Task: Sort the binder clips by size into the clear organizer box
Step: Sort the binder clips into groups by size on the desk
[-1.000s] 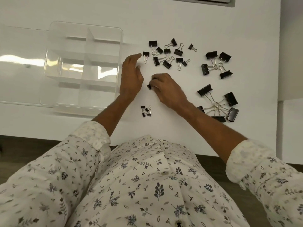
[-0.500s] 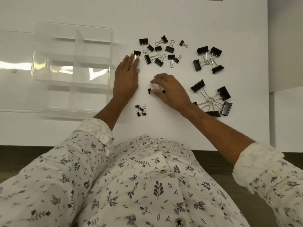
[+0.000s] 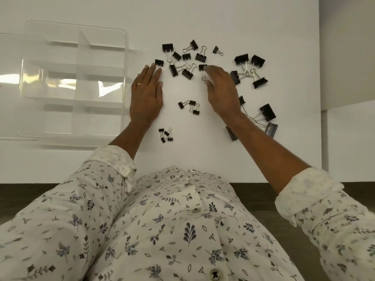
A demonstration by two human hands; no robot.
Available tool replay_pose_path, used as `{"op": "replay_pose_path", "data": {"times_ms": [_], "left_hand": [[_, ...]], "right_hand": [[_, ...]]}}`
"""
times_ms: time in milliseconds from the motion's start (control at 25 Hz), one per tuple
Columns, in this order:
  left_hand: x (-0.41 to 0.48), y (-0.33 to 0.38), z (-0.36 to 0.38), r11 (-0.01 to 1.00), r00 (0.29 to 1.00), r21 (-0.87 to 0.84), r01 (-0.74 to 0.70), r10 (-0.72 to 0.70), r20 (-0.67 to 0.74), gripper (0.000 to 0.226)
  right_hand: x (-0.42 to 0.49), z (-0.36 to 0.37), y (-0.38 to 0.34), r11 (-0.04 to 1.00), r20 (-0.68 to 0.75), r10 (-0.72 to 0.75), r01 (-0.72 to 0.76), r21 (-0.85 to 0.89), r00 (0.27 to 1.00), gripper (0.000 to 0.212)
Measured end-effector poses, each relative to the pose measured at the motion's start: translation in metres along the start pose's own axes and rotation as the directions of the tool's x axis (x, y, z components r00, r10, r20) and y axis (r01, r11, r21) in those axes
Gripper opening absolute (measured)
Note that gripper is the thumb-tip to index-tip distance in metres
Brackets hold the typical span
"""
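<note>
scattered across the white tabletop point(image 3: 243, 21): black binder clips with silver wire handles, none yet in the clear plastic organizer box point(image 3: 75, 82), its divided compartments empty at left. grouped by size: a far cluster of medium black clips point(image 3: 182, 59), four larger clips point(image 3: 250, 69) to its right, the largest clips point(image 3: 261, 120) near the right edge and partly under the right forearm, three small clips point(image 3: 190, 107) between the two hands, and the tiniest clips point(image 3: 166, 134) nearest the table's front edge, just beside the left wrist.

changed from half a second ago: right hand point(image 3: 221, 92) gone from the small clips near the table's middle, now reached forward to the medium cluster; those three small clips left lying uncovered. left hand point(image 3: 147, 96) much as before, with only the view shifted.

right hand spread loosely, palm down, fingertips point(image 3: 209, 67) touching one medium clip point(image 3: 203, 71) at the cluster's right end; no grasp visible, fingers over it rather than closed round it. left hand flat and wide on the table, fingers together, gold ring point(image 3: 139, 83) on one finger, fingertips against the wire handle of the leftmost medium clip point(image 3: 158, 63), holding nothing, just beside the box's right wall.

white floral-print shirt point(image 3: 162, 230) with rolled sleeves filling the foreground.
</note>
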State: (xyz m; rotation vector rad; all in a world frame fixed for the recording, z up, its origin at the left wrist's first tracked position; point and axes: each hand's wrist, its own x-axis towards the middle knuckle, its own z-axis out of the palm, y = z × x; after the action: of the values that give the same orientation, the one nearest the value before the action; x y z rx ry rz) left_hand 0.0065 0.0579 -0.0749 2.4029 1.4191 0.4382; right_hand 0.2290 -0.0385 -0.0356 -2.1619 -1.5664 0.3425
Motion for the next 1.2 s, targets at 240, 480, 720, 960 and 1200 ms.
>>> {"op": "replay_pose_path", "data": {"times_ms": [240,480,720,960,1200], "left_hand": [[0.001,-0.001,0.004,1.000,1.000,-0.009,0.001,-0.001,-0.018,0.045],[0.001,-0.002,0.005,1.000,1.000,-0.027,-0.003,0.002,-0.027,0.045],[-0.001,0.001,0.001,0.995,1.000,-0.094,0.013,-0.016,-0.027,0.038],[-0.003,0.001,0.001,0.981,0.998,-0.194,0.029,-0.038,-0.043,0.030],[-0.003,-0.001,-0.001,0.976,0.997,-0.216,0.032,-0.047,-0.067,0.033]], "right_hand": [[-0.010,-0.009,0.019,0.989,0.072,0.031,-0.020,-0.147,0.997,0.035],[-0.056,0.004,-0.010,0.998,0.046,0.004,-0.007,0.068,0.999,0.027],[-0.085,0.002,-0.019,0.926,0.057,0.157,-0.167,0.337,0.986,0.037],[-0.077,0.017,-0.028,0.965,-0.011,0.013,-0.010,0.261,1.000,0.024],[-0.070,0.026,-0.024,0.994,0.145,0.036,-0.051,0.100,0.989,0.048]]}}
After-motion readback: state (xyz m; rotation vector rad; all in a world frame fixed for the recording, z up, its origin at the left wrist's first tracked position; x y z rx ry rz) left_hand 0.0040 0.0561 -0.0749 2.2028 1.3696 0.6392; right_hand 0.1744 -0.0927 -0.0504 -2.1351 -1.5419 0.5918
